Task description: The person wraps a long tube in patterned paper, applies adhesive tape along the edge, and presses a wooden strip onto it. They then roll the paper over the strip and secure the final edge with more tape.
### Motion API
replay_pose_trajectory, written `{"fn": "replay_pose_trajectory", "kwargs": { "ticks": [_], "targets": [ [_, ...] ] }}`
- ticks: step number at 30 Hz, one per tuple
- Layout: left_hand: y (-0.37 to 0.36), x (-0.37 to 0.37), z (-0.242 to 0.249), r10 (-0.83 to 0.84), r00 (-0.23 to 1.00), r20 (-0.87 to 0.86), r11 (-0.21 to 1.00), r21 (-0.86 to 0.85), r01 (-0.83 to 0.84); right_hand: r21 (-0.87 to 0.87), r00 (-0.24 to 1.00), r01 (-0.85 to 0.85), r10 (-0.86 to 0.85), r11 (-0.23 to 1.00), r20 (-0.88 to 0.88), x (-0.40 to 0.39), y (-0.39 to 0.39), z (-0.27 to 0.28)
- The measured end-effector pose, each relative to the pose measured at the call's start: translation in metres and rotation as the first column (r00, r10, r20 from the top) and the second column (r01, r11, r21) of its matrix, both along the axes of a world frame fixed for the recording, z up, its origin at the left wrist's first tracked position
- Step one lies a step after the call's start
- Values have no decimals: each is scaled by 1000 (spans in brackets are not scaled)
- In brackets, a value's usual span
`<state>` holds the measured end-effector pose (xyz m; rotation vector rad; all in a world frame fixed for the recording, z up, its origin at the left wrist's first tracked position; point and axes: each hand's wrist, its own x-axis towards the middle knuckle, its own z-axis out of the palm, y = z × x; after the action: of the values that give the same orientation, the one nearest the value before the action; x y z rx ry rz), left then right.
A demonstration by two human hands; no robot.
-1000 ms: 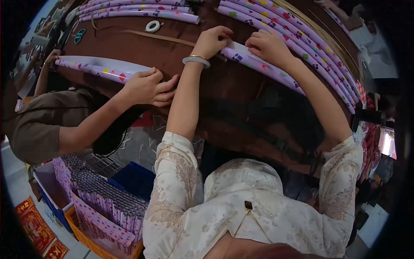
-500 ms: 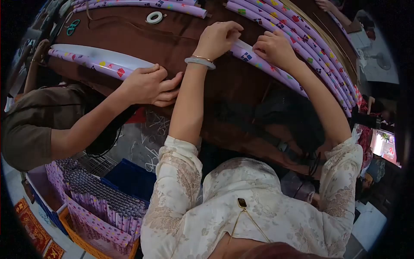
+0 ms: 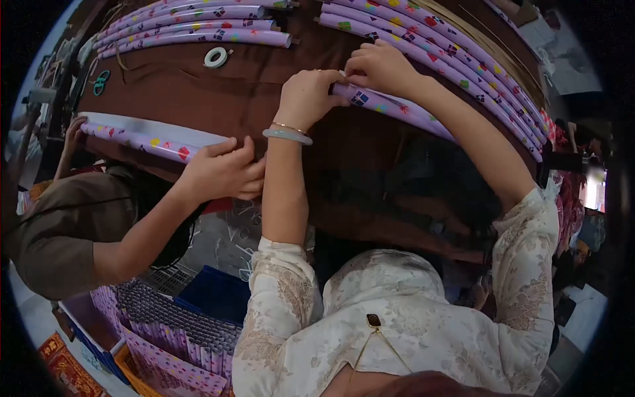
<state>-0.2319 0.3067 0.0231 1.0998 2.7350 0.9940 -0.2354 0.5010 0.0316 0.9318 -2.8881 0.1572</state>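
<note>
Lilac patterned roll (image 3: 391, 108) — left hand (image 3: 309, 96) closed on its end, right hand (image 3: 383, 69) curled at its edge — grip unclear.

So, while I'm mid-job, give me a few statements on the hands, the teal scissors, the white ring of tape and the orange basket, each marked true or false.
1. The left hand and right hand are both at one shiny purple patterned roll. True.
2. The teal-handled scissors are in the right hand. False: they lie on the brown tabletop, at the far left.
3. The white ring of tape lies on the tabletop. True.
4. The orange plastic basket is at the lower right. False: it is at the lower left.
</note>
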Motion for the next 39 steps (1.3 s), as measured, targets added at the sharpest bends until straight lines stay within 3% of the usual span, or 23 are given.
{"fn": "replay_pose_trajectory", "kwargs": {
  "ticks": [5, 8, 11, 22, 33, 38, 39],
  "targets": [
    [1, 0, -2, 5, 996, 93, 997, 76, -12, -86, 962, 187, -165, 979, 215, -11, -6, -1],
    [1, 0, -2, -16, 1000, -23, 996, 87, 18, -52, 992, 86, -80, 995, 98, -12, -7, -4],
    [2, 4, 0, 43, 998, -54, 998, 55, -40, -82, 988, 128, -120, 988, 99, -10, -8, -6],
    [3, 8, 13, 101, 994, 42, 992, -86, -97, -282, 957, 289, -269, 915, 106, -5, -16, -17],
    [5, 6, 12, 134, 989, 69, 984, -124, -125, -266, 922, 362, -300, 894, 247, -5, -14, -12],
    [4, 6, 8, 94, 995, -16, 994, -56, -95, -260, 940, 328, -284, 908, 191, -6, -14, -17],
    [4, 6, 10, 108, 994, 33, 993, -61, -105, -245, 946, 313, -279, 918, 162, -6, -16, -17]
  ]
}}
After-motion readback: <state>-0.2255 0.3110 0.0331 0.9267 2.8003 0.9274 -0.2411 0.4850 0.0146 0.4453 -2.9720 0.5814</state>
